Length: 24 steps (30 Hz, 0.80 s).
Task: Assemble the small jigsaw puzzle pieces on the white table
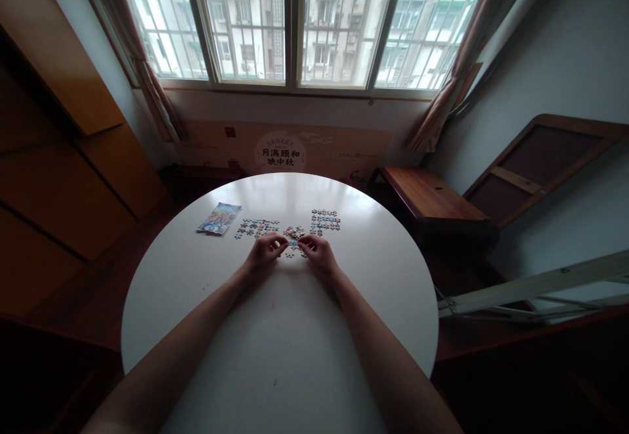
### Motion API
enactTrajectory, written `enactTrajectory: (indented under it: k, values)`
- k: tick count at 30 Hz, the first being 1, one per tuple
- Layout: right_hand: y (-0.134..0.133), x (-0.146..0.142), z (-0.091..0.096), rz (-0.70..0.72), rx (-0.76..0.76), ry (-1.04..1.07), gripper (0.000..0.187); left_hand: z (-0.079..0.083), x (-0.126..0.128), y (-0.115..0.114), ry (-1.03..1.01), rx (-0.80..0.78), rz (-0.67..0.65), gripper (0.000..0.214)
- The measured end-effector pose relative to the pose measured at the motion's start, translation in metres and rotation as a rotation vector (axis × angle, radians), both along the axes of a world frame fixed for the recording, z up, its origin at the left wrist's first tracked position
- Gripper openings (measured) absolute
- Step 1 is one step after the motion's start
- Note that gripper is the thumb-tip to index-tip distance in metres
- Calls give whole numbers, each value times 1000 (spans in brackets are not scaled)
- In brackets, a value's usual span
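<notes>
My left hand (266,252) and my right hand (319,254) meet over the table, fingertips pinched on small bluish jigsaw puzzle pieces (293,244) between them. Whether these are joined is too small to tell. Just beyond my fingers lies a little heap of puzzle pieces (293,231), and a few loose ones (289,256) rest on the near side. Rows of spread pieces (255,227) lie to the left of my hands. Another group of pieces (325,221) is laid out on the right. Farther left is a colourful printed picture sheet or packet (220,218).
The pieces lie on a round white table (275,335). Behind it, a printed board (344,142) leans below the barred window (295,27). A wooden bench (427,191) stands at the right, with a pale metal frame (535,283) nearer. Orange-brown cabinets (59,191) line the left.
</notes>
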State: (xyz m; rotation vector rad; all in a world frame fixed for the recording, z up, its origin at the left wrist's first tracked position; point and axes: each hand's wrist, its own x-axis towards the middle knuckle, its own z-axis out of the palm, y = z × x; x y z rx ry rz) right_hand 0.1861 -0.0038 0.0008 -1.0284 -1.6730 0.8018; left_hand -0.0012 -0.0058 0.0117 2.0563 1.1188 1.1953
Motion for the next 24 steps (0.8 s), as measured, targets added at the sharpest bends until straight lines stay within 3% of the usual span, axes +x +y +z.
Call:
enactTrajectory:
  k: [24]
  values:
    - [-4,0,4,-9,-6,-87,14,-4,0,1,8,-36,-13,17]
